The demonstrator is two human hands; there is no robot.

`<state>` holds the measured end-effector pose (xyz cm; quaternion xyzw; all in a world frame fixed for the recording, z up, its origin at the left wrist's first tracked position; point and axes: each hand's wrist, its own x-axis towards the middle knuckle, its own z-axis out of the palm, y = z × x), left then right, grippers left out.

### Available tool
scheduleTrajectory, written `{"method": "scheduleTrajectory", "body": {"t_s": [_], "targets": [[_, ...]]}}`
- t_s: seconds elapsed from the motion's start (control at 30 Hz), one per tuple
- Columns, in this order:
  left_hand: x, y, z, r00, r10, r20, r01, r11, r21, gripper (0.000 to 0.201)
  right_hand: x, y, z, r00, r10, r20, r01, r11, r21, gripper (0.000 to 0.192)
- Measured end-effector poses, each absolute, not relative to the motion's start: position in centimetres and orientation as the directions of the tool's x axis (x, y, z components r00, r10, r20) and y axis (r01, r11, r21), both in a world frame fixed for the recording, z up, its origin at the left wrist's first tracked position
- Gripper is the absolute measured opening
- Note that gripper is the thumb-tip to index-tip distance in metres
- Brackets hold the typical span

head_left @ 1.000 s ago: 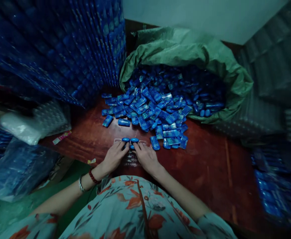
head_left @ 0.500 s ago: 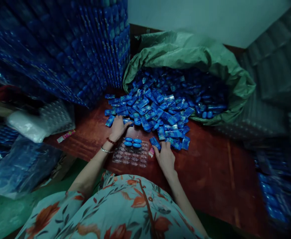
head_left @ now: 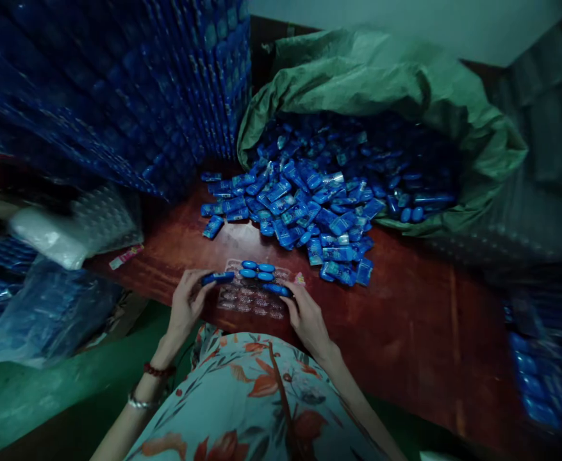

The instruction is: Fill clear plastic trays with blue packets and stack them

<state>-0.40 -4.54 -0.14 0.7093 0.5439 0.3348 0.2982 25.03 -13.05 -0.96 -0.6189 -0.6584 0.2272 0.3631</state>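
My left hand [head_left: 189,291] pinches a small blue packet [head_left: 217,278] at the left edge of a clear plastic blister tray [head_left: 249,301]. Between thumb and fingers of my right hand [head_left: 304,310] is another blue packet [head_left: 277,289], held over the tray's right side. Several shiny blue oval pieces [head_left: 256,271] sit in the tray's far cups, while nearer cups show bare. Beyond the tray lies a heap of blue packets [head_left: 300,205]. What the packets contain cannot be made out.
A green woven sack [head_left: 396,77] lies open behind the heap, full of blue packets. Tall stacks of blue packs [head_left: 165,96] rise at the left. Clear trays [head_left: 102,221] and a pink-and-white wrapper [head_left: 127,256] lie on the left of the reddish-brown table [head_left: 396,333].
Both hands have drawn back from the heap to the clear tray, each bringing a blue packet. The view has shifted slightly.
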Motion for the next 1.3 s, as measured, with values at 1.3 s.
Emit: {"method": "scheduleTrajectory", "body": {"t_s": [1.3], "targets": [[11.0, 7.2, 2.6, 0.750, 0.657, 0.076, 0.612, -0.733, 0.297, 0.047, 26.1, -0.8, 2.5, 0.064, 0.997, 0.031, 0.996, -0.062, -0.061, 0.042]]}}
